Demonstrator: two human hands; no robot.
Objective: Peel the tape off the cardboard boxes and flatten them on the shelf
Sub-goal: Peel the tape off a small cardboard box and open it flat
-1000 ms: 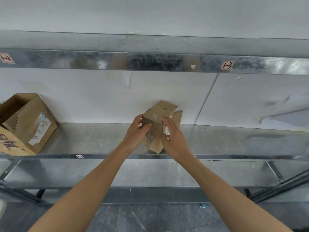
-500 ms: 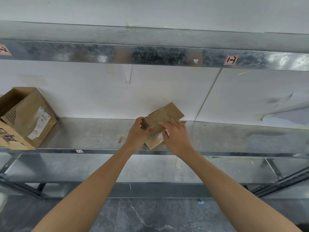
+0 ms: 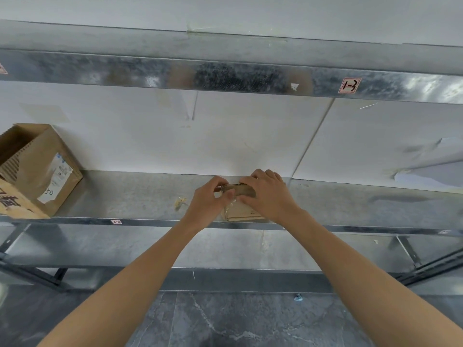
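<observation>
Moved: small cardboard box [image 3: 240, 211], tilted up before, now lies low on the shelf [image 3: 125, 196];
Left hand [image 3: 208, 199]: pinches its top edge;
Right hand [image 3: 268, 194]: grips the box top, pressing down;
Technique: press evenly along creases;
Far left: open carton [image 3: 37, 166] waits

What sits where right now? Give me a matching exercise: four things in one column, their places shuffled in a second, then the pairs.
Things
1. small cardboard box
2. large open box
3. yellowish scrap
4. red-bordered label

Places
A. on the upper beam
B. far left of the shelf
C. gripped by the left hand and right hand, near the shelf's front edge
D. loose on the shelf, just left of the left hand

Pairs: 1-C, 2-B, 3-D, 4-A
</observation>
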